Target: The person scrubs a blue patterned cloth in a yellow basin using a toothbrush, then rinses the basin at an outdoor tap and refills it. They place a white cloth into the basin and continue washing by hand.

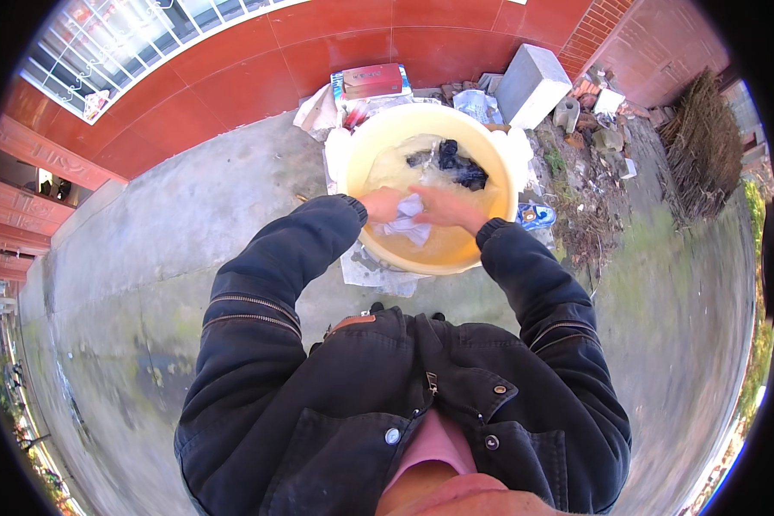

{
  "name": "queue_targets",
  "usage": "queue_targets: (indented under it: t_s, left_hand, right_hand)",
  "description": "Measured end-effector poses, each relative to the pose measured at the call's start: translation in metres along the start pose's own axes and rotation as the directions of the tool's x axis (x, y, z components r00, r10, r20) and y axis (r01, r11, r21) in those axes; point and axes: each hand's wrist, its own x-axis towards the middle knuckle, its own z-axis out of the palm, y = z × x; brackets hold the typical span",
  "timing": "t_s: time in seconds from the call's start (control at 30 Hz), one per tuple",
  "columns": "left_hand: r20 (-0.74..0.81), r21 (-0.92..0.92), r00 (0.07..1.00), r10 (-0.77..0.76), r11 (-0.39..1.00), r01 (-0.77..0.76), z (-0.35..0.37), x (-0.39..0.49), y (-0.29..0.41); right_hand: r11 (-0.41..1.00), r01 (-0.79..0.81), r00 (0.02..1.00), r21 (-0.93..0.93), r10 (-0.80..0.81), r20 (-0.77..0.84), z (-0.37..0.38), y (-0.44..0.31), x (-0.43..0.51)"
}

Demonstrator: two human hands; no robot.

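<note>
A large yellow plastic basin [511, 187] with water in it stands in front of me. Low in the basin, near its front side, my left hand [382, 205] grips a wet pale lilac-white cloth [407, 226]. My right hand [444, 208] is on the same cloth from the other side, its fingers slightly blurred by motion. The lower part of the cloth hangs towards the water. Farther back in the basin floats a bunched dark cloth [456, 166], apart from both hands. My fingertips are partly hidden by the cloth folds.
Behind the basin are a red box [373, 80] and a pale block [532, 84] against a red tiled wall [342, 55]. Rubble [609, 138] and a brushwood bundle [703, 148] lie to the right. A blue item with a bear picture [536, 216] sits beside the basin on concrete ground [187, 187].
</note>
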Motion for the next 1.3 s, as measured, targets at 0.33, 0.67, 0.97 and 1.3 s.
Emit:
queue_targets:
  t_s: [0.33,0.67,0.97,1.3]
  left_hand:
    - [-0.47,-0.344,0.84,-0.272,0.932,0.109,0.009,0.023,-0.019]
    - [0.23,-0.948,0.947,-0.224,0.17,0.27,-0.011,0.02,0.013]
    - [-0.086,-0.883,0.987,-0.137,-0.449,-0.139,0.009,0.062,-0.009]
    - [-0.144,-0.924,0.935,-0.324,-0.294,-0.244,-0.003,0.042,0.021]
  right_hand:
    - [0.556,-0.607,0.764,0.568,0.605,0.225,-0.024,-0.003,-0.018]
    - [0.315,-0.159,0.631,0.936,0.761,-0.149,0.04,0.014,0.024]
    - [0.849,-0.054,0.755,0.526,0.379,-0.535,-0.001,-0.068,0.033]
    - [0.894,-0.348,0.794,0.284,0.442,-0.418,-0.013,-0.032,0.045]
